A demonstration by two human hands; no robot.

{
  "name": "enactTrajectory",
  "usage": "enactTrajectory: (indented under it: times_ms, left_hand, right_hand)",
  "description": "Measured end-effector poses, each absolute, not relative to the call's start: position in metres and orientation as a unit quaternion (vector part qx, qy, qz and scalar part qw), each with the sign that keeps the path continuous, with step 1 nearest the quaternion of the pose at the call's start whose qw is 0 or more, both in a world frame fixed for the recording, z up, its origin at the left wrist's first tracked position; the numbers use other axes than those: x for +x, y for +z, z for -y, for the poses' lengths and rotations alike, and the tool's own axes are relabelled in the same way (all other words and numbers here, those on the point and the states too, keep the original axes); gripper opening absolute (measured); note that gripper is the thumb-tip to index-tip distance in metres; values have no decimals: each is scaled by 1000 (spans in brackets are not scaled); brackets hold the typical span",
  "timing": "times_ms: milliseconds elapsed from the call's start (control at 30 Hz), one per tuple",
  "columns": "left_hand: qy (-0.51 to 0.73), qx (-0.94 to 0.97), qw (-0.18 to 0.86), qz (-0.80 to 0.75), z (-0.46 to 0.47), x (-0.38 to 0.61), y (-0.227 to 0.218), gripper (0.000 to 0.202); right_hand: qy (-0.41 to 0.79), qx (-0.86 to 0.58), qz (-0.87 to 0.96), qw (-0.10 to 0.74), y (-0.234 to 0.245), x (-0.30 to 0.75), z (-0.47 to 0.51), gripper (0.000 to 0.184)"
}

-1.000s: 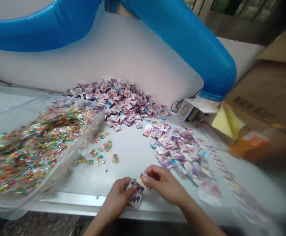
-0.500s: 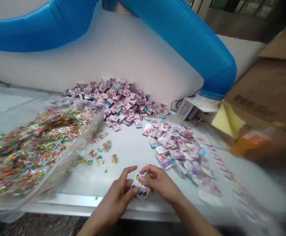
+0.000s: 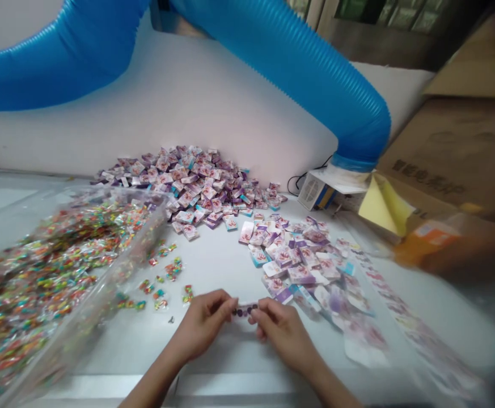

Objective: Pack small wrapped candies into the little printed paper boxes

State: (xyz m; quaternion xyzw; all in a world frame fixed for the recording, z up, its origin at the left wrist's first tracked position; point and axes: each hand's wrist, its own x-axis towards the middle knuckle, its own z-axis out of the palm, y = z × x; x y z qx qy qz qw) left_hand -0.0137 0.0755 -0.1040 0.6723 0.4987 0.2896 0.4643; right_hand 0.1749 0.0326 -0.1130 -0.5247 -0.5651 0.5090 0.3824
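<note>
My left hand and my right hand pinch the two ends of a small printed card above the white table, and it shows narrow with dark round prints. Just left of my left hand lie small loose colourful packets. A transparent plastic tub holds many more of them. Nearest my right hand is a spread of pink-and-purple printed packets. A larger heap of the same packets sits farther off against the wall.
The white table runs under everything. A long printed strip trails down the right side. A blue corrugated hose arches overhead. Cardboard boxes, a yellow sheet and a small white box stand at the right.
My hands have drawn together on the card, which now shows as a narrow edge-on strip instead of a wider face. The whole view has shifted slightly left and down.
</note>
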Motion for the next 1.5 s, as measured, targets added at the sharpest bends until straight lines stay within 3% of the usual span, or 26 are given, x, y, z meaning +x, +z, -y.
enactTrajectory:
  times_ms: [133,233,333,600,767,900,1033,1167,1267,1367,1433,1500]
  left_hand:
    - [299,656,292,-629,-154,18,-107,44]
    - [279,649,248,-663,-212,52,-110,39]
    - [256,638,248,-683,-246,80,-118,46]
    - [292,579,378,-661,-245,63,-122,34]
    - [364,517,552,-544,-174,29,-117,34]
    - [394,455,633,-486,-108,16,-120,32]
    - [428,401,671,-453,-74,7,-127,28]
    - [430,446,662,-421,-63,-6,-129,30]
    - [415,542,582,-442,-50,-15,-125,34]
    - [416,675,347,-501,-31,-23,-131,26]
    - [417,723,193,-516,-18,-30,-144,42]
    - [405,743,104,-522,-9,-37,-160,44]
  right_hand:
    - [512,-552,553,356,-117,187,-31,24]
    - [516,-566,540,348,-122,191,-26,20]
    - [514,-574,532,350,-127,196,-22,19]
    - [484,-589,534,365,-133,216,-26,26]
    - [442,-573,539,431,-113,221,-44,31]
    - [443,-548,541,460,-100,209,-61,30]
    - [379,-542,632,403,-91,189,-66,22]
    - [379,-501,713,311,-82,174,-62,25]
    - [401,-502,717,270,-82,164,-61,25]
    - [382,-517,724,250,-89,151,-63,26]
    - [369,-520,736,229,-93,142,-64,25]
    - [361,-514,749,210,-95,131,-65,23]
